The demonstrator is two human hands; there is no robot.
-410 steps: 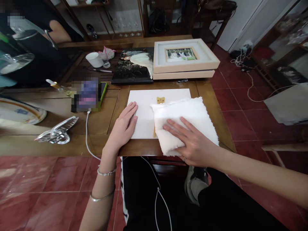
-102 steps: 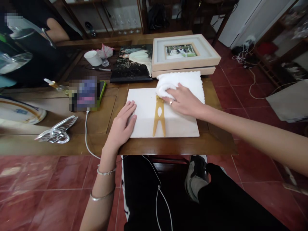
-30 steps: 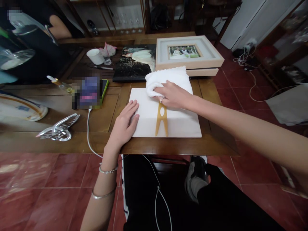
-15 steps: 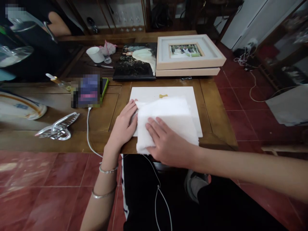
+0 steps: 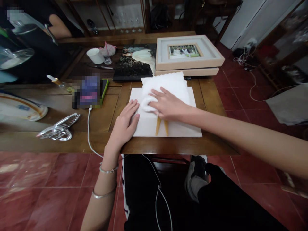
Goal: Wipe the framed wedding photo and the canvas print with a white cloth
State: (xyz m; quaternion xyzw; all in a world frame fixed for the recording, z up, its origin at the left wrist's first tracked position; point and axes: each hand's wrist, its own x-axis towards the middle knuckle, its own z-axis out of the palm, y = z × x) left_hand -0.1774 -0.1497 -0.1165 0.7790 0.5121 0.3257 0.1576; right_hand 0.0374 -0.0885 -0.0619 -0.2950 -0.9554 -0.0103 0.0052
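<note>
A white flat board (image 5: pixel 183 128) lies face-down on the wooden table (image 5: pixel 101 115), with a tan stand leg (image 5: pixel 161 126) showing at its near edge. My left hand (image 5: pixel 125 123) lies flat and open on the board's left edge. My right hand (image 5: pixel 167 104) presses a white towel (image 5: pixel 173 85) onto the board's far half, fingers spread over the cloth. The towel hides the upper part of the stand leg.
Two stacked picture frames (image 5: pixel 189 56) and a dark photo print (image 5: pixel 134 64) sit beyond the board. A phone (image 5: pixel 90 91) with a white cable (image 5: pixel 89 134), a silver butterfly ornament (image 5: pixel 59 130), a plate (image 5: pixel 21 109) and a white cup (image 5: pixel 95 56) are to the left.
My right hand has slid the towel from the board's near edge back up to its far half, uncovering the stand leg's lower end. My left hand has stayed put.
</note>
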